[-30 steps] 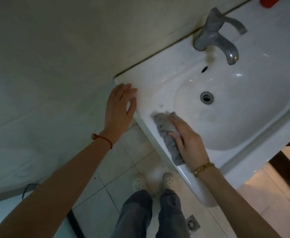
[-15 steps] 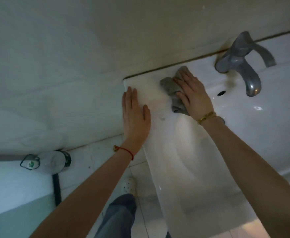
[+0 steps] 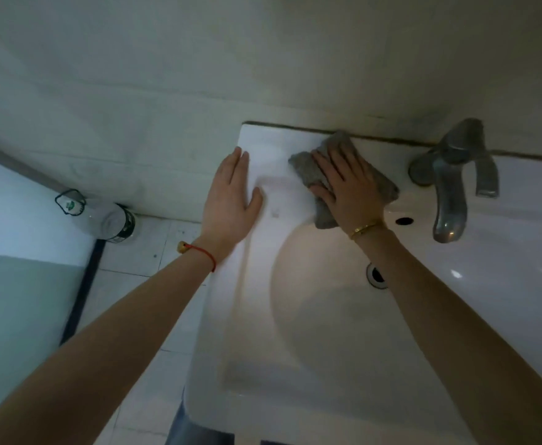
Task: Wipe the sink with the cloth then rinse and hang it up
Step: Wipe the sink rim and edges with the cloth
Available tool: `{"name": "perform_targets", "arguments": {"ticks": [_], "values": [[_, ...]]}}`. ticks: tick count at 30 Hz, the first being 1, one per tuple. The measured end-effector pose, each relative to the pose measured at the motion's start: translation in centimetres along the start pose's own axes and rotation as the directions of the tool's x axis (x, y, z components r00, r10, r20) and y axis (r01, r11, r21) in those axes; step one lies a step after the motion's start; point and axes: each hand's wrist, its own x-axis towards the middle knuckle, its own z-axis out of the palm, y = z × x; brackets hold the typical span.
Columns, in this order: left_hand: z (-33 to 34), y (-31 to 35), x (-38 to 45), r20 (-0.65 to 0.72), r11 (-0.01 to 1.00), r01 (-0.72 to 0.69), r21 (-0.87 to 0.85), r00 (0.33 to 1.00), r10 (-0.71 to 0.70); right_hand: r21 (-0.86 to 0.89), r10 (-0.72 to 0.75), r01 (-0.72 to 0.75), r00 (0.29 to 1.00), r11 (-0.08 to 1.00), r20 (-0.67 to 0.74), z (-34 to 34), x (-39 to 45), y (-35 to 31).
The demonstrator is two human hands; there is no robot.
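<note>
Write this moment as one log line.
step: wiping | right hand: presses grey cloth on white ceramic sink rim | left hand: flat on rim

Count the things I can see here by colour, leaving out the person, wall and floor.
Grey: 2, cloth and tap
White: 1, sink
Gold: 1, bracelet
Red: 1, wrist string
Clear: 1, bottle
Total: 6

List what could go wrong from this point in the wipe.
1. The right hand presses the grey cloth flat on the sink ledge close to the tap; a wider stroke may knock knuckles on it.
2. The left hand rests flat at the ledge's outer edge; if the surface is wet it might slip off.
3. The cloth may snag in the dark seam at the wall.
</note>
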Motion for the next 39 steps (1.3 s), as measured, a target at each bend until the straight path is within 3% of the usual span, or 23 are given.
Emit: {"name": "perform_targets", "arguments": {"ticks": [4, 6, 11, 15, 19, 22, 27, 31, 34, 37, 39], "values": [[0.1, 0.2, 0.1, -0.023, 1.000, 0.027, 0.015, 0.999, -0.027, 0.101, 0.229, -0.219, 0.968, 0.971, -0.100, -0.2, -1.9, 2.6], [0.1, 0.3, 0.1, -0.028, 0.999, 0.031, 0.023, 0.999, -0.030, 0.076, 0.272, -0.265, 0.957, 0.961, -0.098, -0.1, -1.1, 1.0], [0.2, 0.2, 0.4, -0.038, 0.999, 0.030, 0.025, 0.999, -0.029, 0.002, -0.121, 0.121, 0.992, 0.993, 0.026, 0.6, 4.0, -6.0], [0.1, 0.0, 0.2, -0.041, 0.999, 0.044, 0.028, 0.998, -0.043, -0.046, -0.221, 0.224, 0.973, 0.973, 0.072, 0.4, 3.6, -2.8], [0.0, 0.1, 0.1, -0.034, 0.998, 0.056, 0.022, 0.998, -0.055, -0.037, 0.008, -0.010, 0.999, 0.999, -0.046, 0.3, -1.3, 3.5], [0.2, 0.2, 0.3, -0.042, 0.999, 0.048, 0.018, 0.998, -0.047, 0.017, 0.168, -0.167, 0.984, 0.986, -0.065, 0.3, -0.6, 1.6], [0.5, 0.0, 0.4, -0.043, 0.999, 0.039, 0.034, 0.998, -0.037, 0.000, -0.088, 0.088, 0.996, 0.996, 0.035, 0.5, 4.5, -5.4], [0.3, -0.3, 0.3, -0.041, 0.998, 0.032, 0.045, 0.999, -0.031, -0.063, -0.241, 0.248, 0.966, 0.967, 0.097, -0.2, 3.5, -1.1], [0.2, -0.2, 0.2, -0.040, 0.998, 0.044, 0.038, 0.998, -0.042, -0.055, -0.063, 0.064, 0.998, 0.996, 0.011, -0.3, -0.2, 3.9], [0.4, -0.1, 0.4, -0.032, 0.999, 0.042, 0.024, 0.999, -0.041, 0.009, 0.109, -0.109, 0.992, 0.994, -0.063, -0.1, -0.2, 1.9], [0.5, -0.2, 0.4, -0.026, 0.999, 0.037, 0.025, 0.999, -0.036, 0.021, 0.059, -0.058, 0.998, 0.998, -0.028, 0.2, 2.0, -1.6]]}}
